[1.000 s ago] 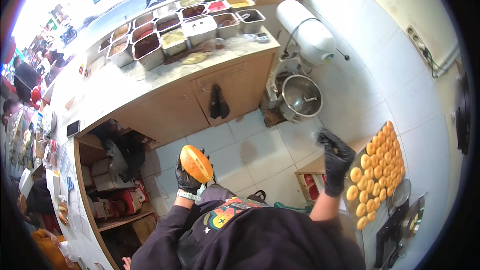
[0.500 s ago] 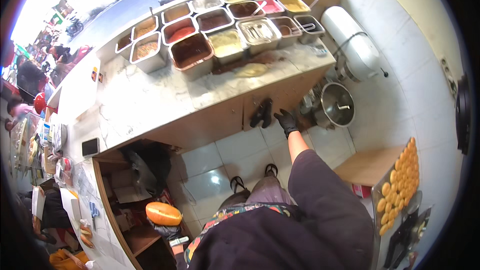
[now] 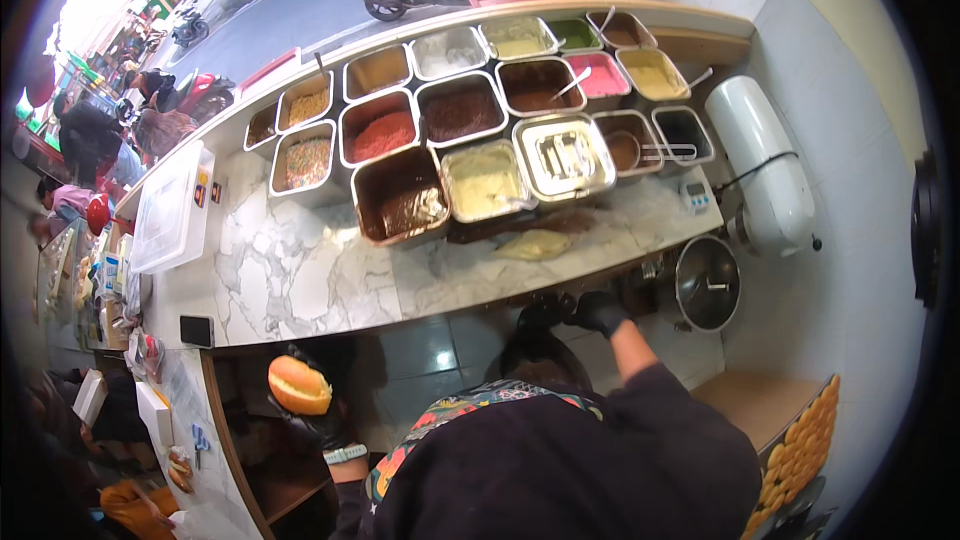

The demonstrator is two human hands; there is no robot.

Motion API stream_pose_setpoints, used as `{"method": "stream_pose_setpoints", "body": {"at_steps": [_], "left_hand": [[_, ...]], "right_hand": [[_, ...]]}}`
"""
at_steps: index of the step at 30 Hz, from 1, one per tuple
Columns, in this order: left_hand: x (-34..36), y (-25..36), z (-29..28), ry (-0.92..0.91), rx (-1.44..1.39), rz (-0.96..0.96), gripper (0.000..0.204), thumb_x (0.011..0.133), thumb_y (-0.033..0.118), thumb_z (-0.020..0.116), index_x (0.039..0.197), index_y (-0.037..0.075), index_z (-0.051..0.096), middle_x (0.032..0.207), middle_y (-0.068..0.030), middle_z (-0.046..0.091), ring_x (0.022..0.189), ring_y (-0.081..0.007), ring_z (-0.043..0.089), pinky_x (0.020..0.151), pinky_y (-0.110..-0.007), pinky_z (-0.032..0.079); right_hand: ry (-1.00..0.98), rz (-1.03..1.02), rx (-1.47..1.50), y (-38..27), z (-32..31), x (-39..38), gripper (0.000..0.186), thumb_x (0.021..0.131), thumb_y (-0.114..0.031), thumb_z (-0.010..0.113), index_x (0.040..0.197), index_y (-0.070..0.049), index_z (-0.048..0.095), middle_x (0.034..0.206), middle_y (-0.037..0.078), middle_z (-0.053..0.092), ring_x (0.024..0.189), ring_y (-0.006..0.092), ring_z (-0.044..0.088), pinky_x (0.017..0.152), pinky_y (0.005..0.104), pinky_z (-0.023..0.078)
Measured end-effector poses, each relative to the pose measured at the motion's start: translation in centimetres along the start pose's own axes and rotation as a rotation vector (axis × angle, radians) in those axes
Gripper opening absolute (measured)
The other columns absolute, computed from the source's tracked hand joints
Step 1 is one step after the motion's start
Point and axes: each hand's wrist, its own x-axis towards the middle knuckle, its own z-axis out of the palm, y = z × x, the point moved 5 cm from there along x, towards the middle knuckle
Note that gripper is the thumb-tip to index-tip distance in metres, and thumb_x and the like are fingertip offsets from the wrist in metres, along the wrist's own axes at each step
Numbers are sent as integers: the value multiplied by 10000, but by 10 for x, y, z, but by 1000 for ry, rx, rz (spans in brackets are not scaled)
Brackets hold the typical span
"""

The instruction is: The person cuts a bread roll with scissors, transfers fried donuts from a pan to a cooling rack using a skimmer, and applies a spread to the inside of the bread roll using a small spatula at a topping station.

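An oval bread roll [image 3: 300, 386] with a pale cut line along its side rests in my black-gloved left hand [image 3: 322, 428], low at the left by the open shelf. My right hand [image 3: 600, 314], also in a black glove, is just below the counter's near edge, beside a dark object [image 3: 545, 312] whose kind I cannot make out. Its fingers blend into the dark there, so their grip does not show. Ahead of me, metal tubs of fillings stand on the marbled counter [image 3: 300, 285]: chocolate sauce [image 3: 395, 195], pale cream [image 3: 482, 180], red topping [image 3: 380, 135] and coloured sprinkles [image 3: 306, 160].
A white mixer [image 3: 765, 165] and its steel bowl [image 3: 707, 285] are at the right. A phone [image 3: 196, 331] and a clear plastic box [image 3: 172, 210] lie on the left counter. Small round yellow pieces [image 3: 800, 450] cover a board at lower right. Other people are at far left.
The view has tilted up, showing more of the counter and street. My right hand has come closer to the counter's edge and the dark object. The roll stays in my left hand.
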Motion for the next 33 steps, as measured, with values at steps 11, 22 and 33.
{"method": "stream_pose_setpoints", "body": {"at_steps": [11, 22, 33], "left_hand": [[123, -144, 153, -110, -213, -236, 594, 840, 454, 486, 1296, 92, 365, 1294, -137, 423, 1165, -309, 422, 961, -515, 285], [174, -156, 174, -68, -166, -409, 505, 830, 467, 490, 1209, 134, 468, 1183, -76, 527, 1061, -265, 522, 928, -442, 395], [187, -146, 162, -115, -134, -495, 574, 821, 489, 487, 1230, 91, 432, 1199, -132, 493, 1099, -279, 478, 921, -429, 394]], "right_hand": [[651, -401, 277, -146, -163, 4, 413, 829, -189, 566, 1154, 42, 460, 843, 251, 590, 774, 375, 588, 669, 404, 471], [747, -165, 90, -176, -210, 45, 168, 758, -138, 596, 799, 1, 512, 703, 215, 574, 704, 375, 569, 625, 429, 457], [855, -78, -123, -194, -239, 63, 205, 732, -190, 580, 848, -22, 562, 767, 174, 585, 732, 346, 572, 649, 426, 459]]}}
